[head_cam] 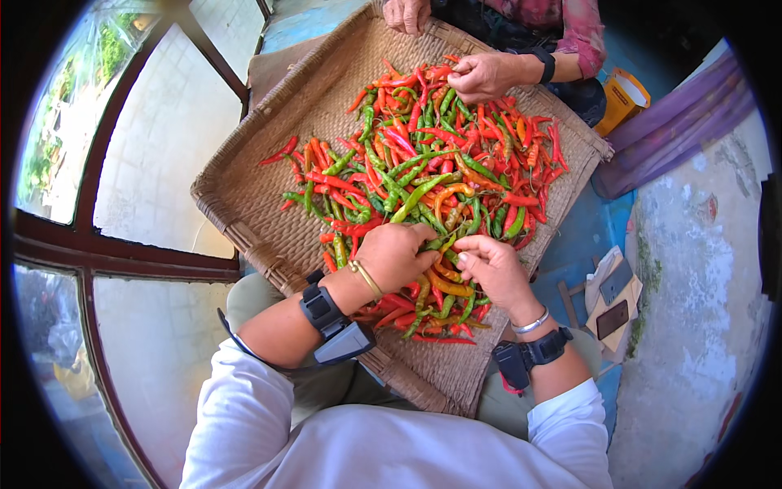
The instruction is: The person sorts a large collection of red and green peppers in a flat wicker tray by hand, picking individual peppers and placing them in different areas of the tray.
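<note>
A heap of red, green and orange chili peppers point(421, 177) lies in a shallow woven basket tray point(256, 202) that rests over my lap. My left hand point(391, 257), with a gold-coloured bangle at the wrist, has its thumb and fingers around a green chili pepper point(435, 242) at the near part of the heap. Close to that pepper's right end is my right hand point(493, 269), wearing a silver-coloured bangle. Its thumb and forefinger nearly meet; whether a stem is between them is too small to tell.
Across the tray, another person's hand point(479, 76) touches peppers at the far edge, and their other hand point(406, 13) rests by the rim. A framed glass panel point(165, 153) stands left. Two phones point(613, 319) lie on a stool at right, below a purple cloth point(678, 122) and a yellow bag point(623, 101).
</note>
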The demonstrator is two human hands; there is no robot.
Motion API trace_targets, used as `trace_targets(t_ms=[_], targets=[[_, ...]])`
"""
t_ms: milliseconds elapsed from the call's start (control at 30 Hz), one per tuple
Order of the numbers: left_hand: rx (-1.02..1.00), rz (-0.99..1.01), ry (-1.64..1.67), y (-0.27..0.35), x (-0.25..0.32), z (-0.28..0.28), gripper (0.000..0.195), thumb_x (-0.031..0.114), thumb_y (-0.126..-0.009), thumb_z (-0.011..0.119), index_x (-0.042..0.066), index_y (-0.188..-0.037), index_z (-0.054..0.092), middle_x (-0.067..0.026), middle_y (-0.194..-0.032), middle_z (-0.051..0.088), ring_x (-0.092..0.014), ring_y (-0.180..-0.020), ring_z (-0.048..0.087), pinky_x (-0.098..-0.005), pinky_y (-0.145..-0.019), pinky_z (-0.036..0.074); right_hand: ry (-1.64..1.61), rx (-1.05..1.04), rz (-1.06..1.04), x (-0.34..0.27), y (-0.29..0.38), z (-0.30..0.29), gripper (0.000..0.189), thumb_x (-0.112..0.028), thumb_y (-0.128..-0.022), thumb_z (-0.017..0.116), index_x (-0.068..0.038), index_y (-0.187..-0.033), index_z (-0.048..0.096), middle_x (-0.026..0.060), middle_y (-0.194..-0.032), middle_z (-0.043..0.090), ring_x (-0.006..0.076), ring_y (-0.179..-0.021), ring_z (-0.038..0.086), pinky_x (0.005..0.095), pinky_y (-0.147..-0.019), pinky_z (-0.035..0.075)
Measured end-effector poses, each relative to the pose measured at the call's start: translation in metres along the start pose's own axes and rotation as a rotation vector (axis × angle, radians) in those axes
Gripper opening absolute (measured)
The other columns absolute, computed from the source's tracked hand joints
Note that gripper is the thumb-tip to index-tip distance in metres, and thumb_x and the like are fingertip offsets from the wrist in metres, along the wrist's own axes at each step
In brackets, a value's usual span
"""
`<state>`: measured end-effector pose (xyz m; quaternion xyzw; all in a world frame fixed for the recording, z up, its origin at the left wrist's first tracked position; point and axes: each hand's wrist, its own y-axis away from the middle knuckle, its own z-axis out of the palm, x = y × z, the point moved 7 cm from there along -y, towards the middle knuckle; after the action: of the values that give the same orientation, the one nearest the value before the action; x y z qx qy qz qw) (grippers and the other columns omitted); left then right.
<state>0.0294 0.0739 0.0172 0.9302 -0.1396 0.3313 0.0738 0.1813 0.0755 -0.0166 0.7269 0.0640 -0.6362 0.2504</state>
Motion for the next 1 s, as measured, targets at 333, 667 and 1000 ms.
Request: trace_targets(t_ms=[333,667,1000], targets=[[0.112,0.282,0.007,0.013,0.025,0.001,0.052,0.019,-0.071,0.073,0.010,-0.116,0.049,-0.0060,-0.070,0.063,-0.025,-0.062,0.063,-0.0339,-0.055,0.050,-0.105,-0.007,0.016,0.001,0.005,0.022,0.020,-0.012,-0.086,0.062,0.002,-0.100,0.058,-0.0004,-0.070,0.057,0.0051,-0.060,0.052,0.0203,-0.054,0.044],[-0.082,0.316,-0.342,0.011,0.017,0.022,0.019,0.024,-0.077,0.064,0.010,-0.089,0.057,-0.0066,-0.069,0.057,-0.026,-0.061,0.060,-0.0394,-0.051,0.048,-0.218,0.206,0.046,-0.011,0.002,-0.042,0.014,-0.018,-0.087,0.058,-0.004,-0.087,0.059,0.0016,-0.062,0.057,0.0046,-0.047,0.048,0.0173,-0.045,0.039],[0.018,0.359,-0.322,0.013,0.023,0.015,0.014,0.021,-0.079,0.062,0.010,-0.084,0.057,-0.0042,-0.070,0.056,-0.025,-0.062,0.060,-0.0377,-0.051,0.049,-0.516,0.290,-0.079,-0.023,-0.013,-0.089,0.031,-0.022,-0.091,0.053,-0.002,-0.114,0.053,0.0100,-0.094,0.065,0.0135,-0.074,0.063,0.0245,-0.063,0.049]])
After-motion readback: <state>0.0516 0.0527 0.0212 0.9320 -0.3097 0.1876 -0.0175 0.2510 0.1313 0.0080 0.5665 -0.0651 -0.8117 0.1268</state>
